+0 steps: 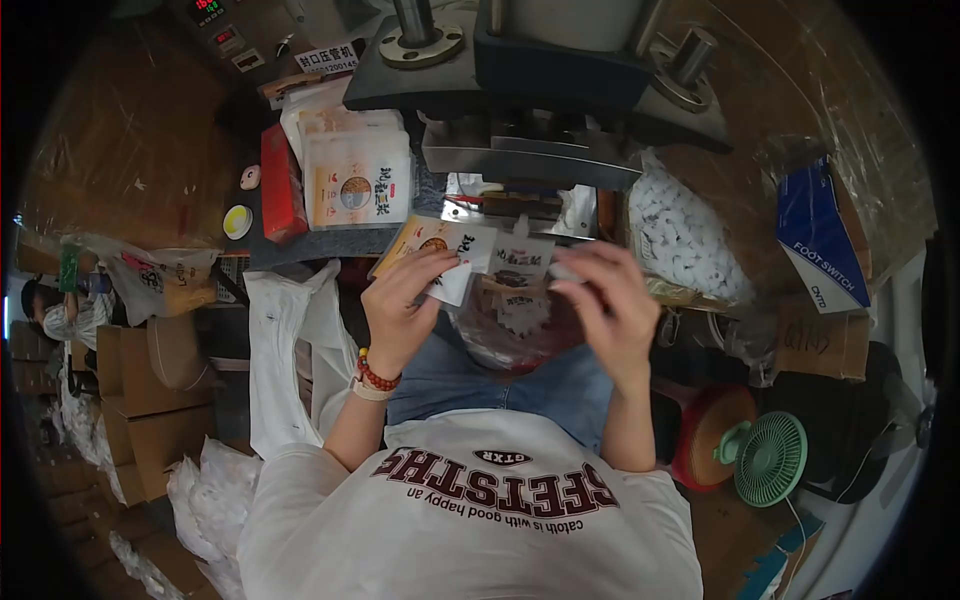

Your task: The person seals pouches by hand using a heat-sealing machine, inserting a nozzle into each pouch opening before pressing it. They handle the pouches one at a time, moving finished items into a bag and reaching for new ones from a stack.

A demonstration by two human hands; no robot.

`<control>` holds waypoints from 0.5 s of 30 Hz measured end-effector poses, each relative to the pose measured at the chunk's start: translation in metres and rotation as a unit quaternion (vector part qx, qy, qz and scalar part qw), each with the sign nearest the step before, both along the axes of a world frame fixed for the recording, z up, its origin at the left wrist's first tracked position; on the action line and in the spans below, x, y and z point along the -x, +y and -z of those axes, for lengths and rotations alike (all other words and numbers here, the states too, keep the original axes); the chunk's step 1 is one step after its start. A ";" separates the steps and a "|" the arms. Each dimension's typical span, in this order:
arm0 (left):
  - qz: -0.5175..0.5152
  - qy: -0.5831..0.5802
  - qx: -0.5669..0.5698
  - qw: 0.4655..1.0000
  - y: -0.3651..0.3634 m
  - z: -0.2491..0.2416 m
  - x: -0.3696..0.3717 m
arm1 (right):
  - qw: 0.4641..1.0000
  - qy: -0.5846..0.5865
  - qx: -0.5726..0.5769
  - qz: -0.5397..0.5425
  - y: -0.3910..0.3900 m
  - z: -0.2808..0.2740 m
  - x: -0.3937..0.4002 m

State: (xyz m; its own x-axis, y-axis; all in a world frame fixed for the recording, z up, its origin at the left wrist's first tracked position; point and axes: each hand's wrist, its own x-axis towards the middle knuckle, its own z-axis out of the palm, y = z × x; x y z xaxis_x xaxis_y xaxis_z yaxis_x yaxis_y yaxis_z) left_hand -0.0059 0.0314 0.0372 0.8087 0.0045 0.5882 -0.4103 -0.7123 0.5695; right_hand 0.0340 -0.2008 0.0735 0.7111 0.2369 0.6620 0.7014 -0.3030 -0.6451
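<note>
My left hand is closed on printed plastic pouches, white and orange with dark lettering, held at the bench's front edge. To their right, a translucent printed pouch stands below the metal plate of the press. My right hand is beside that pouch, thumb and fingers pinched around something small and whitish that blur hides. More printed pouches lie lower down, in a clear plastic bag over my lap. A stack of similar pouches rests on the bench at the left.
The press rises directly ahead of both hands. A red box stands left of the stack. On the right are a bag of small white caps, a blue foot-switch box and a green fan. Another person is far left.
</note>
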 end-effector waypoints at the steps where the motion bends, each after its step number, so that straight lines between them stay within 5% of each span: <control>1: 0.005 -0.001 0.000 1.000 -0.005 -0.003 0.001 | 0.998 -0.034 0.040 -0.035 0.007 0.001 0.001; 5: 0.098 -0.014 -0.032 0.995 -0.017 -0.014 0.005 | 0.989 -0.040 0.035 -0.137 0.010 -0.002 0.004; 7: 0.199 0.059 0.067 0.976 -0.016 -0.015 0.007 | 0.984 -0.018 0.014 -0.179 0.006 -0.005 0.002; 8: 0.200 0.061 0.067 0.976 -0.018 -0.011 0.005 | 0.989 0.023 0.035 -0.141 0.005 -0.005 0.001; 10: 0.178 0.299 0.166 0.923 -0.027 0.008 -0.006 | 0.991 0.066 0.057 -0.103 0.003 -0.002 -0.002; 11: 0.178 0.300 0.167 0.922 -0.031 0.025 -0.013 | 0.993 0.102 0.039 -0.036 0.002 0.002 -0.005; 13: 0.161 0.366 0.436 0.806 -0.041 0.050 -0.034 | 0.991 0.125 0.011 0.056 -0.010 0.002 -0.013; 15: 0.148 0.393 0.503 0.755 -0.041 0.048 -0.050 | 0.984 0.104 0.020 0.144 -0.032 -0.001 -0.022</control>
State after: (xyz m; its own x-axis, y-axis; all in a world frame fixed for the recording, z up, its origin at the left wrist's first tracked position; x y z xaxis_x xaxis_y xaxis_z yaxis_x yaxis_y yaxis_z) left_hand 0.0441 -0.0091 -0.0106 0.9593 -0.1207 -0.2552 0.2803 0.2998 0.9119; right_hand 0.0557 -0.2323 0.0748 0.8721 0.0293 0.4885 0.4366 -0.4977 -0.7495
